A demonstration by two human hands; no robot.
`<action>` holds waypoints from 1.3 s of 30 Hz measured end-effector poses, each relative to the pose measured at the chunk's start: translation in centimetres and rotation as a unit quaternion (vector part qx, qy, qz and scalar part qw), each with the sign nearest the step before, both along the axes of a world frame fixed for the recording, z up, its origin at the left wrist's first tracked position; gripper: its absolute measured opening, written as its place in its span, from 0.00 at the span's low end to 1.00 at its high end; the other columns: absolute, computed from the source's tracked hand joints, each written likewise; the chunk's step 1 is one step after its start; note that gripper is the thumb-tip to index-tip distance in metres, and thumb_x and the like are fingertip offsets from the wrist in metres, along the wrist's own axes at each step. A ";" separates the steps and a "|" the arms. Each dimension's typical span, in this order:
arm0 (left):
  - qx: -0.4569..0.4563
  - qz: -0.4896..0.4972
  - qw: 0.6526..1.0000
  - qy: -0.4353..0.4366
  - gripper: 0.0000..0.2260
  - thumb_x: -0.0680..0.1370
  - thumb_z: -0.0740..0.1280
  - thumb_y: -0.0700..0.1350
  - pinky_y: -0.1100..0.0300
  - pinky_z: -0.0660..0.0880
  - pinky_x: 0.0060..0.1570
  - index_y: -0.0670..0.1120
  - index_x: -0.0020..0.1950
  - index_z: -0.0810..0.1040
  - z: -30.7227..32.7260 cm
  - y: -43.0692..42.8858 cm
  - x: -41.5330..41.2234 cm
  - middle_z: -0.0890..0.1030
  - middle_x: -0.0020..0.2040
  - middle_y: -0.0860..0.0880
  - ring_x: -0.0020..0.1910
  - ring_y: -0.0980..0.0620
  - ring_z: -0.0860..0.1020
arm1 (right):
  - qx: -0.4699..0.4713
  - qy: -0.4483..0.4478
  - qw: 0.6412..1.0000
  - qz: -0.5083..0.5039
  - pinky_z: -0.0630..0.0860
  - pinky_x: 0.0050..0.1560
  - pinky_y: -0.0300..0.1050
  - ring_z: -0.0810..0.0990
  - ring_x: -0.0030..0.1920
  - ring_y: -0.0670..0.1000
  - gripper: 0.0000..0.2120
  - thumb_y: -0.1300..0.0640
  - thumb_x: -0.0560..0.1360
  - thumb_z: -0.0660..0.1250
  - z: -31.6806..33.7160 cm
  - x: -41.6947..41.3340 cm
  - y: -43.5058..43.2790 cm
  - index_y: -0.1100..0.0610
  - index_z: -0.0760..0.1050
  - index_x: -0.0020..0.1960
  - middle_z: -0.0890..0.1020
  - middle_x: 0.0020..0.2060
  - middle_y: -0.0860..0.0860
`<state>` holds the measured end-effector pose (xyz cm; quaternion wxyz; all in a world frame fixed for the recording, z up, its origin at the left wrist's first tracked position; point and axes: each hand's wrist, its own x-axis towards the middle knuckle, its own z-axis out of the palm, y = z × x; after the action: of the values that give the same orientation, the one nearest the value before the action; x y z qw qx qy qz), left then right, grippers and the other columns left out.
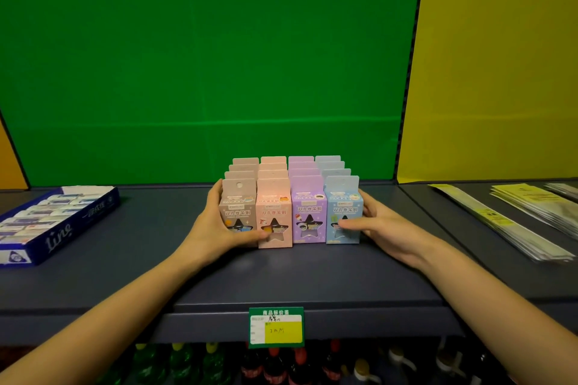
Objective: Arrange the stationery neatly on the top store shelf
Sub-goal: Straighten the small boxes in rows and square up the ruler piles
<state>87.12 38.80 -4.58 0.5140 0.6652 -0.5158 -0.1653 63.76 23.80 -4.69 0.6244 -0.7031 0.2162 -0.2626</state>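
Note:
Small pastel sharpener boxes stand in a tight block of several rows on the grey top shelf [312, 275]. The front row reads grey-pink box [239, 201], pink box [274, 212], purple box [308, 212] and blue box [343, 206]. My left hand [215, 228] is pressed flat against the block's left side, thumb across the front of the grey-pink and pink boxes. Against the right side lies my right hand [378, 225], its thumb on the blue box's front. Both hands squeeze the block between them.
A dark blue open carton [59, 234] of erasers lies at the shelf's left. Flat plastic-wrapped packs [531, 219] are stacked on the neighbouring shelf at right. A green price tag [276, 327] hangs on the shelf's front edge, with bottles below it.

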 end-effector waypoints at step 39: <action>-0.156 -0.034 0.986 -0.047 0.12 0.68 0.60 0.39 0.73 0.72 0.46 0.54 0.47 0.74 4.9 -1.9 -16.9 0.81 0.43 0.62 0.43 0.65 0.77 | -0.108 0.119 0.952 -0.262 0.62 0.70 0.44 0.68 0.69 0.52 0.19 0.67 0.78 0.56 4.6 -19.6 -5.5 0.61 0.66 0.69 0.73 0.63 0.53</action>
<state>70.21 36.87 0.34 0.5807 0.5660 -0.5812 -0.0685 44.20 18.28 -0.04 0.4236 -0.7113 0.4355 -0.3534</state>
